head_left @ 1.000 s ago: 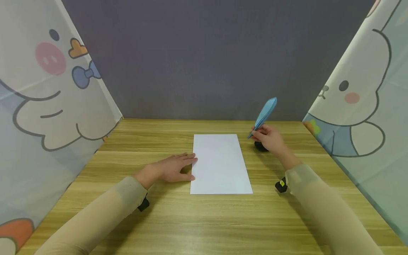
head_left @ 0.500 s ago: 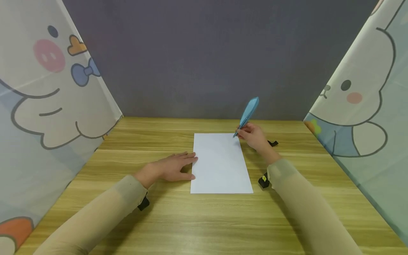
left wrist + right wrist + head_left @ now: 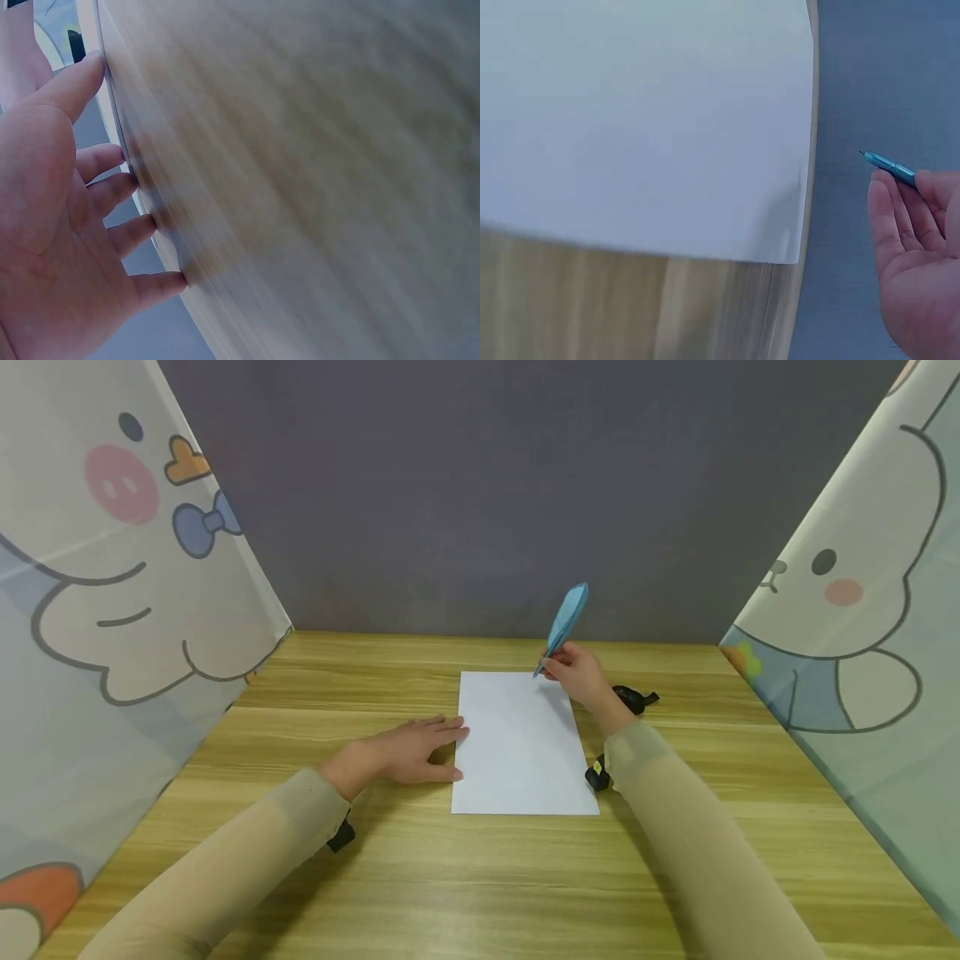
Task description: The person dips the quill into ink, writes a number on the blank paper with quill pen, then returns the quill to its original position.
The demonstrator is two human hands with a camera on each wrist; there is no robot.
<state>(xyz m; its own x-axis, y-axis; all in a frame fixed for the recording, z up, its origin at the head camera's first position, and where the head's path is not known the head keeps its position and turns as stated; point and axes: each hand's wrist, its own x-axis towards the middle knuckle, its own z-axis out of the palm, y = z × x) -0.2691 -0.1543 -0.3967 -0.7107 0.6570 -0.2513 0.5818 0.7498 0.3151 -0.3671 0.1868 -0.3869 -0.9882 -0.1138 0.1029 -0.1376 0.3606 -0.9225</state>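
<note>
A blank white sheet of paper (image 3: pixel 521 747) lies on the wooden table. My left hand (image 3: pixel 412 753) rests at its left edge, thumb and fingertips just over the border; the left wrist view shows those fingers (image 3: pixel 112 191) spread and fairly straight. Over the sheet's far right corner, my right hand (image 3: pixel 576 672) pinches a blue feather pen (image 3: pixel 566 614), plume up and tip pointing down to the left. In the right wrist view the pen's teal barrel (image 3: pixel 891 168) sits between thumb and fingers, its fine point uncovered and apart from the paper.
A black object (image 3: pixel 633 697) with a short tail lies right of the paper, partly hidden by my right wrist. A dark grey panel (image 3: pixel 450 502) stands behind the table. Cartoon-printed cloths (image 3: pixel 862 610) flank both sides.
My right hand has moved left with the feather pen, from beside the paper to over its far right corner. The black object shows more now. My left hand has stayed in place.
</note>
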